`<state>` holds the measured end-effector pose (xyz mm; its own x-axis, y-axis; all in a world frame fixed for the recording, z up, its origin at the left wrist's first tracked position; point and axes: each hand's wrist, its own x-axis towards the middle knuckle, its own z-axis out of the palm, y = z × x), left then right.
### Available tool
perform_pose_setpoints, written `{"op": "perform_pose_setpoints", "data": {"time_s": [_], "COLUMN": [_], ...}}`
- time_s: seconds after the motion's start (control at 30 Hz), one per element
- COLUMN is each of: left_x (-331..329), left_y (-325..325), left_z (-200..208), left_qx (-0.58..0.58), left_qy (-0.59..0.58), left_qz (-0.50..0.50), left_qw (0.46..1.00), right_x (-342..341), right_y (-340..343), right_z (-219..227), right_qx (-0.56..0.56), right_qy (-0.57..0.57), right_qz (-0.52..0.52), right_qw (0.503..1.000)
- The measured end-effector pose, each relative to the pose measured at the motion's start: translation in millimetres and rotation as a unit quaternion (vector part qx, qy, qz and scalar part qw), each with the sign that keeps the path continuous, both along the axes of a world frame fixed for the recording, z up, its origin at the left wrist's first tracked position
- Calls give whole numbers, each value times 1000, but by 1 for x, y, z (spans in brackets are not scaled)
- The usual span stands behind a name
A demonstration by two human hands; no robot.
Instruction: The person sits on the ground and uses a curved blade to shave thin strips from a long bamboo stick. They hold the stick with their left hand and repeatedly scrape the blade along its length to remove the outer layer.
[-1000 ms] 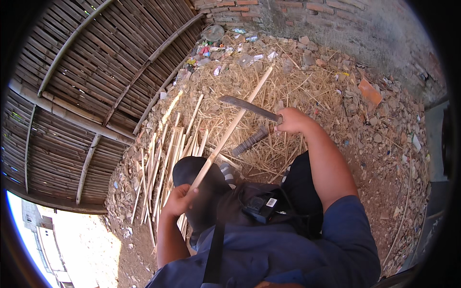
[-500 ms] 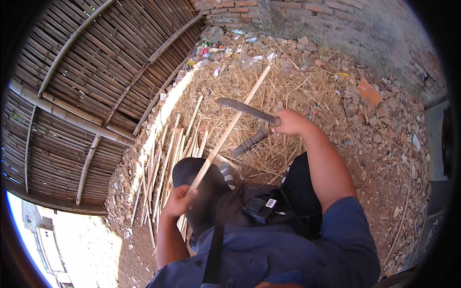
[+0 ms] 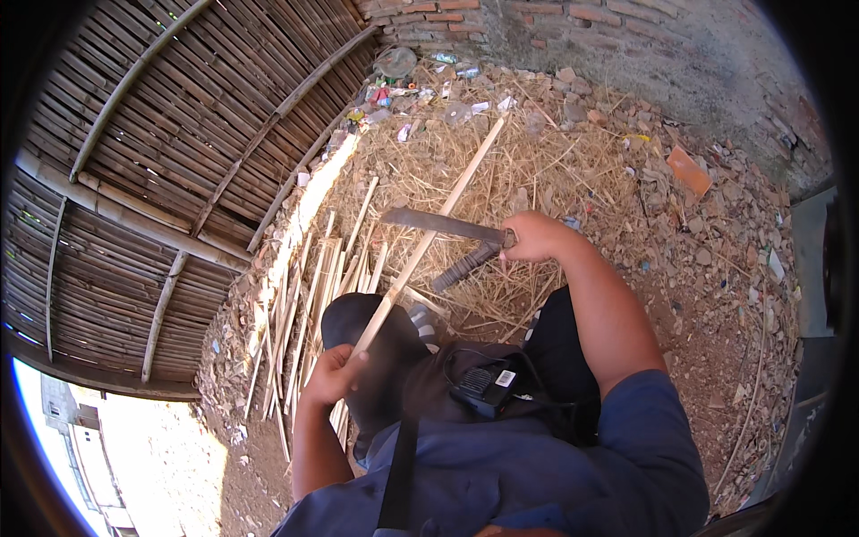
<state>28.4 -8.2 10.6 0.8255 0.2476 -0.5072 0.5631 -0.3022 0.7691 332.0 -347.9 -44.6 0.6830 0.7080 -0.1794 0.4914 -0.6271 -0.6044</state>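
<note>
My left hand (image 3: 333, 374) is closed around the near end of a long, pale bamboo strip (image 3: 464, 179), close to my left knee. The strip slants away to the far right over the shavings. In my right hand (image 3: 535, 238) is the handle of a machete (image 3: 452, 225), mostly covered by my fingers. Its dark blade points left and crosses over the middle of the strip; whether it touches cannot be made out. Below the blade lies a dark, ribbed rod-like piece (image 3: 465, 267), its upper end near my right hand.
Several split bamboo strips (image 3: 300, 331) lie beside my left leg. Thin shavings (image 3: 555, 170) cover the ground ahead, with litter (image 3: 385, 94) and rubble (image 3: 707, 233) around. A bamboo slat wall (image 3: 170, 134) stands left, a brick wall (image 3: 644, 45) behind. A black device (image 3: 483, 389) rests on my lap.
My right hand has moved slightly left and nearer to me, carrying the machete blade down along the strip. My left hand and the strip look unmoved.
</note>
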Motion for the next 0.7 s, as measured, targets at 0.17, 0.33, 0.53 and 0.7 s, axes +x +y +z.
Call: {"op": "perform_pose_setpoints", "data": {"time_s": [0.17,0.33,0.53,0.7], "left_x": [4,3,1,2], "left_y": [-3,0,2,1], "left_z": [7,3,1,2], "left_qx": [10,-4,-12,-7], "left_qy": [14,10,11,12], "left_qz": [-11,-12,-3,-6], "left_qw": [1000,1000,1000,1000], "right_x": [20,-5,-13,8], "right_y": [-19,-4,8,-11], "right_z": [-7,3,15,0], "right_qx": [-1,-16,-27,-1], "right_qy": [2,-28,21,5], "right_qz": [-116,-33,29,-64], "right_qw": [993,999,999,998]}}
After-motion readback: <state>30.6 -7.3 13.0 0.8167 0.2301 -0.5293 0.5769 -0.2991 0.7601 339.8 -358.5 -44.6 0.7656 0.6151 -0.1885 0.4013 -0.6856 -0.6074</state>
